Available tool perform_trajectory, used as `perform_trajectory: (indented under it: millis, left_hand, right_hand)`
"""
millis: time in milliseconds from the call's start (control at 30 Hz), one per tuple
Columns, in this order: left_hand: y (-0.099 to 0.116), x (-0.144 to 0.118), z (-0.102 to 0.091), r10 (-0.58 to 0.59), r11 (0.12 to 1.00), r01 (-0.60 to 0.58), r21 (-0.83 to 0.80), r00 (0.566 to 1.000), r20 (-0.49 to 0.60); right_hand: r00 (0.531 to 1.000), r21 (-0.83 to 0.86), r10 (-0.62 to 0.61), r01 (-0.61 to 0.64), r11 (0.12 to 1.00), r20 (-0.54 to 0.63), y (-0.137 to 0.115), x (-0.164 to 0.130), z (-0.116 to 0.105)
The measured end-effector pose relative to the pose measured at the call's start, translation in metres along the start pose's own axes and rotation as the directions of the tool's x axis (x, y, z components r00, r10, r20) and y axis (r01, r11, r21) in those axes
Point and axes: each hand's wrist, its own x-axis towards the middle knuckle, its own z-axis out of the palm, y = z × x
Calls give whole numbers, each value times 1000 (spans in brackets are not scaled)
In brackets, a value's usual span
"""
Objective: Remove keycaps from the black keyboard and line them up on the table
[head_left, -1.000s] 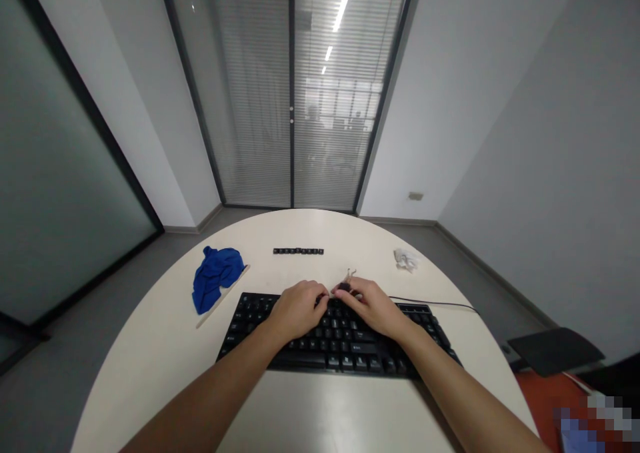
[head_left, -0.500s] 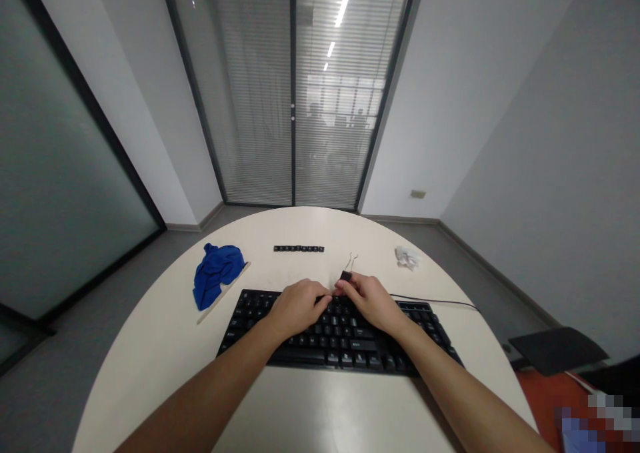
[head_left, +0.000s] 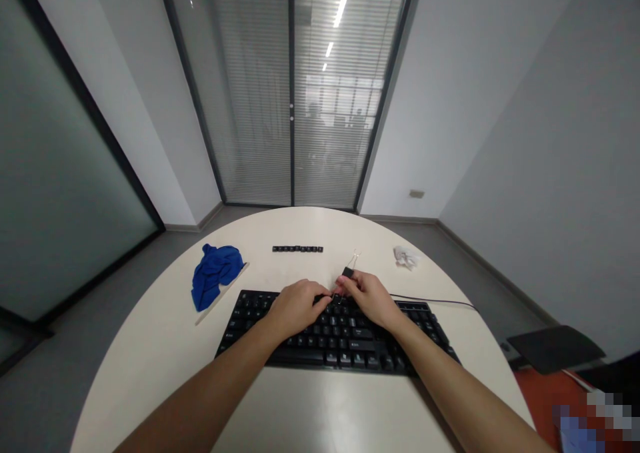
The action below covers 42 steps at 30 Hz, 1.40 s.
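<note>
A black keyboard lies in front of me under both forearms. My right hand pinches the black handle of a wire keycap puller. Two thin wires stick up from its far end, and its near end is close to the keyboard's upper rows. Just below that end is a dark keycap; whether the puller grips it cannot be made out. My left hand rests over the upper left keys, thumb and index tips drawn together beside that keycap. Anything between those tips is hidden.
A row of several loose black keycaps lies beyond the keyboard. At left are a crumpled blue cloth and a thin light stick. A crumpled white tissue lies at right, near the keyboard cable. The round table's edge curves around.
My right hand has tilted and raised the keycap puller slightly, showing the dark keycap beneath it. My left hand stays nearly still.
</note>
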Motion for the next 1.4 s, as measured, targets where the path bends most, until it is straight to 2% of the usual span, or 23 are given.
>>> perform_trajectory:
  millis: [167,300,567,900,1133,1267,1400]
  left_hand:
    - [3,-1,0,-30,1000,31,4,996,-79]
    - [4,-2,-1,-49,999,46,-25,992,-115]
    - [-1,0,2,-99,976,72,-206,987,-125]
    - [-7,5,5,-154,925,83,-371,974,-168]
    - [-6,4,4,-137,932,69,-356,976,-169]
    - [-4,2,4,-150,942,63,-330,958,-245]
    - [1,-1,-1,-31,983,-22,-180,958,-285]
  right_hand:
    - [999,181,40,-34,983,-29,2,-1,3]
    - [998,258,41,-29,966,-40,2,-3,4]
    - [998,260,-2,18,966,-62,-2,-7,3]
    - [999,162,-17,10,987,41,-9,-6,-1]
    - [997,197,8,-22,980,72,-10,-5,-2]
    - [998,187,6,-19,982,69,-11,-4,-3]
    - [998,170,-37,26,985,58,-10,-3,-2]
